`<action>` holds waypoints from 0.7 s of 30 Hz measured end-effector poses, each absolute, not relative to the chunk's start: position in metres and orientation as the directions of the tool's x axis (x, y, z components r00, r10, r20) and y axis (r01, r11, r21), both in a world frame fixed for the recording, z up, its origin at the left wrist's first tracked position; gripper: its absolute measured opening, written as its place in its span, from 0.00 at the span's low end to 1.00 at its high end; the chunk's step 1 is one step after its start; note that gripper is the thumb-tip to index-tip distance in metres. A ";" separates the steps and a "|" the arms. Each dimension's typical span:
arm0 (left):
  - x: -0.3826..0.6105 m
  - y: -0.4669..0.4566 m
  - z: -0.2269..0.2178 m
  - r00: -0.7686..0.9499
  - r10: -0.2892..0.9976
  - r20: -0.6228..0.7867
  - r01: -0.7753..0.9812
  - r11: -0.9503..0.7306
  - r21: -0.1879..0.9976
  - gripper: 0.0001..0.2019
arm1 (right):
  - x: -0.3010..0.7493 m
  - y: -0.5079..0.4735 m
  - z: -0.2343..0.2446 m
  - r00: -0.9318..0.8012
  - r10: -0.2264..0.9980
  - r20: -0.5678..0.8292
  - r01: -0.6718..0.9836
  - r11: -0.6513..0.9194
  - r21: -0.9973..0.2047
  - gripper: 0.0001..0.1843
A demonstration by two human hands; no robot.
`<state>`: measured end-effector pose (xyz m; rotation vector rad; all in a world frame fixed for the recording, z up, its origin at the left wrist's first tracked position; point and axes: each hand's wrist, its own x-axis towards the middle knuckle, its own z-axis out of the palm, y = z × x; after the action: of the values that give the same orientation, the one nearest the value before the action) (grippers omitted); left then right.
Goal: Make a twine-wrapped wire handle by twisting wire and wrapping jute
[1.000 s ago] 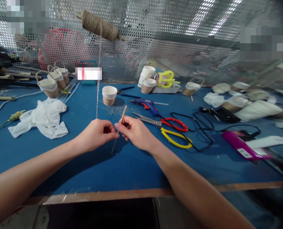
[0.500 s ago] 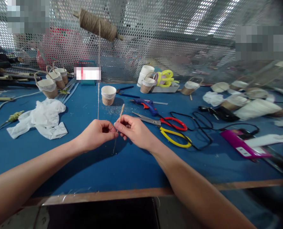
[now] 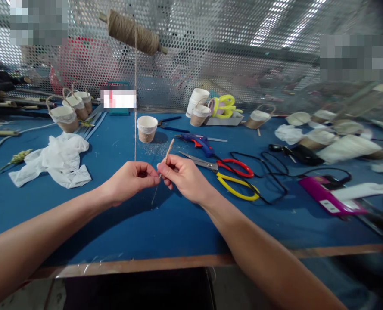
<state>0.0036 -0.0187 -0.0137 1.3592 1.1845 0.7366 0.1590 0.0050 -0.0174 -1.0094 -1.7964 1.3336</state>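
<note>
My left hand [image 3: 128,183] is closed in a pinch on the twine [image 3: 135,133], which runs down taut from the spool [image 3: 133,32] above. Tips nearly touching it, my right hand [image 3: 185,176] pinches a thin twine-wrapped wire [image 3: 169,148]. The wrapped end stands up tilted above the right fingers, and a thin bare strand [image 3: 154,194] sticks out below. The fingers hide where twine and wire meet. Just beyond the hands a small paper-lined cup [image 3: 147,129] stands upright on the blue table [image 3: 129,241].
Right of my hands lie scissors [image 3: 230,176], a blue glue gun [image 3: 197,143] and a purple power strip [image 3: 330,196] with black cords. Pliers [image 3: 173,125] are behind the cup. White cloth [image 3: 60,161] lies left, near several handled pots [image 3: 65,118]. Metal mesh [image 3: 178,64] rises behind.
The twine-wrapped end has leaned further to the right, and my right hand has shifted slightly right. The hanging twine has moved a little right too. Both pinches stay closed.
</note>
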 end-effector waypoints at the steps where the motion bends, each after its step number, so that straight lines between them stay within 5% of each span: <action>1: 0.004 -0.019 -0.014 0.295 0.934 -0.201 0.223 0.137 0.965 0.09 | 0.159 0.005 -0.017 -0.471 0.879 0.070 0.184 0.176 -0.967 0.13; 21: 0.004 -0.018 -0.019 0.255 0.958 -0.132 0.189 0.085 0.978 0.11 | 0.155 0.003 -0.018 -0.452 0.889 0.076 0.210 0.190 -0.959 0.14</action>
<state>0.0043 -0.0178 -0.0192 1.3690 1.1804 0.8394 0.1555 0.0030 -0.0177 -1.0332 -1.8000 1.2945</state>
